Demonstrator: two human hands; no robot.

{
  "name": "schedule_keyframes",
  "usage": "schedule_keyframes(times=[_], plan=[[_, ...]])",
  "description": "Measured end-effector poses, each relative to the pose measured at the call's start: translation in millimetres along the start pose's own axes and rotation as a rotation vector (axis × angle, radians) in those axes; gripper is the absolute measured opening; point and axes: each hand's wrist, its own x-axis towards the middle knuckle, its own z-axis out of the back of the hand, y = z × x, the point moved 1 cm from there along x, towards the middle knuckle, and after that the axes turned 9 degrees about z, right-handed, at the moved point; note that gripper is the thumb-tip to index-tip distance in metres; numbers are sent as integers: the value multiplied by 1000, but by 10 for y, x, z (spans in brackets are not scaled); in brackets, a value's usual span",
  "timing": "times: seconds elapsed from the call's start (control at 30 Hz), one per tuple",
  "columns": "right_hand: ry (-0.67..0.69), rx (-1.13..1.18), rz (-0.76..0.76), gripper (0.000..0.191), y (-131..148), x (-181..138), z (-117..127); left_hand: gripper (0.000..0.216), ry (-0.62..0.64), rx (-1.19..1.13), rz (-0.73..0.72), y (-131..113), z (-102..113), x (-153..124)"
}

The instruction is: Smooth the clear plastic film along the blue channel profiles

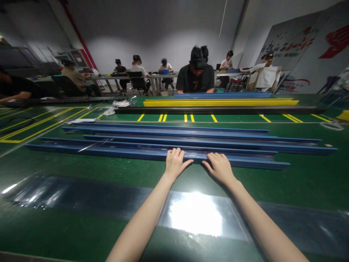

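Note:
My left hand (175, 163) and my right hand (219, 168) are side by side on the nearest long blue channel (131, 154), near its middle and right half. The fingers of both hands hook over its front wall, with the thumbs on the near side. This channel is a U-shaped strip lying open side up. Behind it are more blue channels (207, 141), roughly parallel. Under my forearms a long, clear, shiny plastic sleeve (95, 193) lies flat across the green table, with bright glare between my arms.
Beyond the blue channels lie a black strip (218, 110), a yellow strip (220, 103) and another blue strip (223, 95). Yellow tape lines (160, 118) mark the green table (313, 182). A person in black (195, 78) sits opposite; several others sit farther back.

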Motion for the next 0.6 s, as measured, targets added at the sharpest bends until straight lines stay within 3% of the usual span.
schedule_keyframes(times=[0.6], plan=[[8, 6, -9, 25, 5, 7, 19, 43, 17, 4, 42, 8, -20, 6]])
